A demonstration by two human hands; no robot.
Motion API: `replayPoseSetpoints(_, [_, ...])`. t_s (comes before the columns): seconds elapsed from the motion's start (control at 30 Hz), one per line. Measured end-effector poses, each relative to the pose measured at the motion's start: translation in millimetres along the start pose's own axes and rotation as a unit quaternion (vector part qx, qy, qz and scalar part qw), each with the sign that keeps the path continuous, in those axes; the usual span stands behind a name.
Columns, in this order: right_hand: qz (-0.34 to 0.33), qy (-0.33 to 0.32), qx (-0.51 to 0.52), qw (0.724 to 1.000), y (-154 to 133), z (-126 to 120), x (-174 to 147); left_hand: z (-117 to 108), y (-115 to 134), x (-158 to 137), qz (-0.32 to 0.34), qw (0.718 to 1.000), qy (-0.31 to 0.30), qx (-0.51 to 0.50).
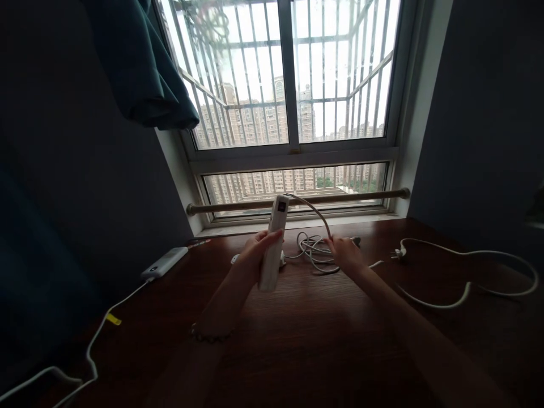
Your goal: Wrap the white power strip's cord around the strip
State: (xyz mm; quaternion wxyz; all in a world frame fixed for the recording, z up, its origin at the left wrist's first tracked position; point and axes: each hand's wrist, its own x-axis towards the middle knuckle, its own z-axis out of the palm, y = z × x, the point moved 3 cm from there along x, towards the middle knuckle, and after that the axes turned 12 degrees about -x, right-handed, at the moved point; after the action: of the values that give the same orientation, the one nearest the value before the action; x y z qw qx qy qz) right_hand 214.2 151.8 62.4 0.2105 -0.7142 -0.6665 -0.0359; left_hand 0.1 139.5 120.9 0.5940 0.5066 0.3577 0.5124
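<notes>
Left hand [255, 252] grips white device [274, 243] (upright); right hand [345, 253] seemingly pinches cable [317, 211].

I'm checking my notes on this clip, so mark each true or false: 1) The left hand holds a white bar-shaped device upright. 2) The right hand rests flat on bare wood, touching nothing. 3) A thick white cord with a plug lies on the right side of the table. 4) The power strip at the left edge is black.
1) True: the left hand grips the white device upright.
2) False: the right hand pinches the thin cable running from the top of the device, beside a loose cable coil.
3) True: the thick white cord ends in a plug on the table.
4) False: the power strip is white.
</notes>
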Motion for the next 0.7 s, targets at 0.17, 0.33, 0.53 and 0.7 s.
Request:
replayPoseSetpoints(0.17, [-0.138,-0.055,-0.112,0.983,-35,-9,-30,-2,-19,13,0.127,0.977,0.031,0.166])
replayPoseSetpoints(0.33, [-0.290,-0.059,-0.113,0.948,-52,-43,-52,-2,-15,10,0.290,0.772,0.087,0.558])
replayPoseSetpoints(0.53, [-0.336,0.048,0.038,0.940,-45,-73,-48,12,-17,0,0.332,0.669,-0.070,0.661])
replayPoseSetpoints(0.7, [-0.280,0.102,0.155,0.942,-19,-72,-26,29,-19,-12,0.347,0.648,-0.171,0.656])
